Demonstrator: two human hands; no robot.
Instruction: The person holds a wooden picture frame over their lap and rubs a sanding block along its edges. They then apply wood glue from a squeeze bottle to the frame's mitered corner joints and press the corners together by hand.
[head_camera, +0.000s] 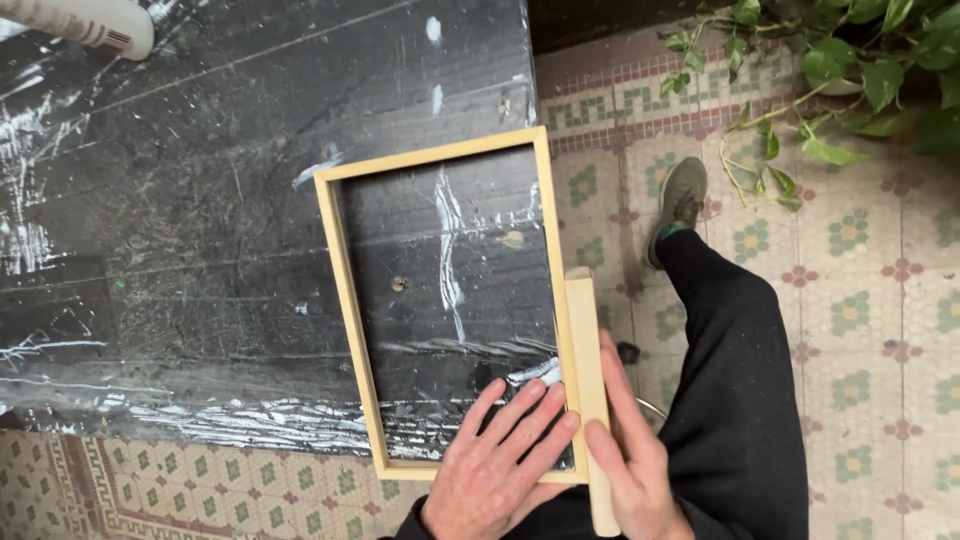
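Pale wooden frame (345, 290) lies flat on black desk (180, 220), lower centre, overhanging the edge. Left hand (500, 455) open, pressed flat inside its corner, steadying it. Right hand (630, 460) grasps loose wooden strip (585, 340) against frame's right side.

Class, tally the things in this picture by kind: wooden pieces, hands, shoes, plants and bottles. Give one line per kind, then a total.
Wooden pieces: 2, the wooden frame and the wooden strip
Hands: 2, left hand, right hand
Shoes: 1, shoe
Plants: 1, plant
Bottles: 1, bottle
Total: 7
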